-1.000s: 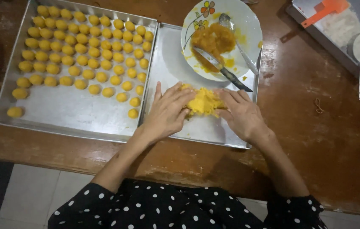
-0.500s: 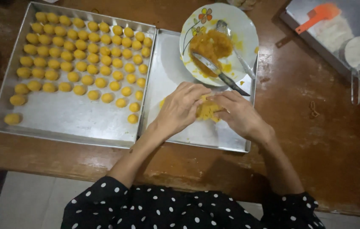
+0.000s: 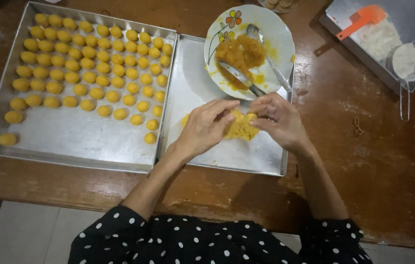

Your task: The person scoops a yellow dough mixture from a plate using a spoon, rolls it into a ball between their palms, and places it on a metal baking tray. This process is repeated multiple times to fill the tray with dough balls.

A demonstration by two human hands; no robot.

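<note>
Head camera looks down on two bare hands that meet over a lump of yellow dough. The left hand curls its fingers down onto the dough from 9 o'clock. The right hand pinches a bit of the same dough from 3 o'clock, with thumb and fingers close together. Both hands touch the dough, and their fingertips almost meet.

The dough sits on a shiny metal tray, near the middle of its lower half. A small smear of yellow lies on the tray at 9 o'clock from the left hand.

At 12 o'clock from the hands, a white plate with a flower on it rests on the top edge of this tray. Orange filling is heaped on the plate. A spoon and a knife lie across the plate, their handles pointing toward the right hand.

At 9 o'clock from the hands is a second, bigger metal tray, just beside the first one. Rows of little yellow dough balls fill its top part. The bottom part is bare metal.

Both trays sit on a brown wooden bench. At 2 o'clock, well apart from the hands, is another tray with white flour, an orange spatula and a small sieve. A rubber band lies on the bench at 3 o'clock.

Black sleeves with white dots show at 6 o'clock.
</note>
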